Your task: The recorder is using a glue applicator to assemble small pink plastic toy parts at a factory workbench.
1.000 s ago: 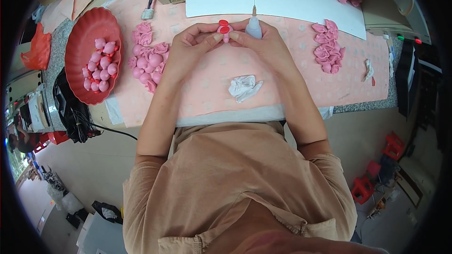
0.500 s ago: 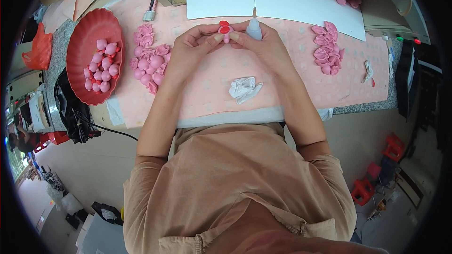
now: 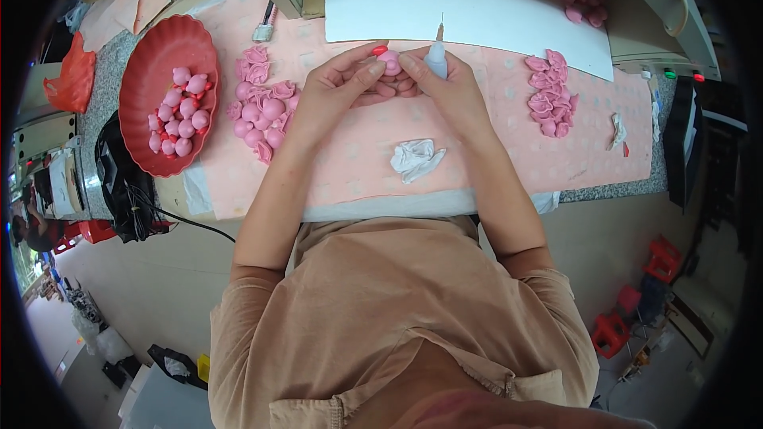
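Observation:
In front of me, over the far part of the pink table cover, my left hand (image 3: 343,86) pinches a small pink figure (image 3: 389,63) with a round ball-like body. One red oval part (image 3: 381,50) sticks out at its upper left. My right hand (image 3: 453,87) is closed around a translucent squeeze bottle (image 3: 435,60), its thin needle tip pointing up and away from me. The right thumb and fingertips also touch the figure's right side. Fingers of both hands meet beneath the figure, hiding its underside.
A red scalloped dish (image 3: 135,103) of pink-and-red figures stands left. Pink ball and petal pieces (image 3: 258,115) lie beside my left forearm; more petal pieces (image 3: 551,95) lie right. A crumpled white tissue (image 3: 417,160) sits between my forearms. White sheet (image 3: 469,12) and cabinet panels stand beyond.
The small figure has been turned in my fingers: two red ovals showed before, now one red oval and the round pink body. The whole view has shifted slightly.

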`<state>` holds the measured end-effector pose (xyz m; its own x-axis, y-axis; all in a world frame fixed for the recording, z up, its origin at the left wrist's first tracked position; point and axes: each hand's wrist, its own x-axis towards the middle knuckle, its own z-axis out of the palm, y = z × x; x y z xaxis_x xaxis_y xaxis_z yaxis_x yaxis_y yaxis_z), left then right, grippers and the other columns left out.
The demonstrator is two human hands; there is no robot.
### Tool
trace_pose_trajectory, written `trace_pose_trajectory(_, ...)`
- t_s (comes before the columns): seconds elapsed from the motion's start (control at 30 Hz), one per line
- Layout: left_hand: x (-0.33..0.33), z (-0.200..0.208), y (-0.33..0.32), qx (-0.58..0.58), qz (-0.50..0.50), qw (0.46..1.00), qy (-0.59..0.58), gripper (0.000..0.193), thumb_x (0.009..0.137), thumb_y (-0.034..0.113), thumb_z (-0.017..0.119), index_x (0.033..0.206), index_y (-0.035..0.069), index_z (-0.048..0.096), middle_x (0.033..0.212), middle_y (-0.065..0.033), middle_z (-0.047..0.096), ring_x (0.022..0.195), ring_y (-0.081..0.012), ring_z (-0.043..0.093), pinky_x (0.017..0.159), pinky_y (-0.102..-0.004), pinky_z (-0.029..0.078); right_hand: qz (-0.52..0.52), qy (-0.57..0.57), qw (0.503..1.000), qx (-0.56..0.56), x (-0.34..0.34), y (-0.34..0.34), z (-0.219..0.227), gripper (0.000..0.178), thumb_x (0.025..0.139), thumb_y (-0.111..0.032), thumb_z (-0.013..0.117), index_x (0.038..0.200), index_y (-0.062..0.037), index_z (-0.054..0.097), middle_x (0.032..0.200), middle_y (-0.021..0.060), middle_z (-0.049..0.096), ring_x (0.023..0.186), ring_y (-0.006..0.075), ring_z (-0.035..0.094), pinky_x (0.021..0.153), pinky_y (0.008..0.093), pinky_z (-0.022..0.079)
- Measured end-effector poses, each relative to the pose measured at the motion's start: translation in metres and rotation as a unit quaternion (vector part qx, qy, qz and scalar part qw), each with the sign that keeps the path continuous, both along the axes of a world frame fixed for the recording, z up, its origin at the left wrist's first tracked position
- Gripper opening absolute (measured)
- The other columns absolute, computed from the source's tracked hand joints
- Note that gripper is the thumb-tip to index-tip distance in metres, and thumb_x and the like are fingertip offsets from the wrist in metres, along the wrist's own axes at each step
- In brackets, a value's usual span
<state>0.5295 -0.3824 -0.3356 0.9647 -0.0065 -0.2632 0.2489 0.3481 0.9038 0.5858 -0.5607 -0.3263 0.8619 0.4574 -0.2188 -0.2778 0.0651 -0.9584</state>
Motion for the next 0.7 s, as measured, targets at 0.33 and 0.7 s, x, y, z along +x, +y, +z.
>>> trace_pose_trajectory(0.33,-0.0012,0.0036,-0.0029,0.031,0.016,0.999,0.002,0.032,0.092,0.018,0.062,0.119,0.001,0.059,0.097,-0.0080,0.067,0.078,-0.0139,0.065,0.074,-0.0251,0.057,0.020,0.037,0.999,0.011,-0.0009,-0.0008,0.0017,0.026,0.091,-0.023,0.064,0.101,0.0009,0.067,0.090,0.0073,0.069,0.076,0.0112,0.064,0.070,0.0248,0.053)
trace_pose_trajectory(0.7,-0.0005,-0.0008,-0.0003,-0.025,-0.026,0.998,0.048,0.033,0.095,0.032,0.057,0.115,0.005,0.058,0.074,-0.0006,0.054,0.065,-0.0110,0.059,0.069,-0.0312,0.059,0.016,0.024,0.998,-0.064,-0.0015,0.0000,0.0006,0.028,0.091,-0.030,0.064,0.092,-0.0028,0.065,0.075,0.0015,0.062,0.065,0.0089,0.057,0.060,0.0234,0.047)
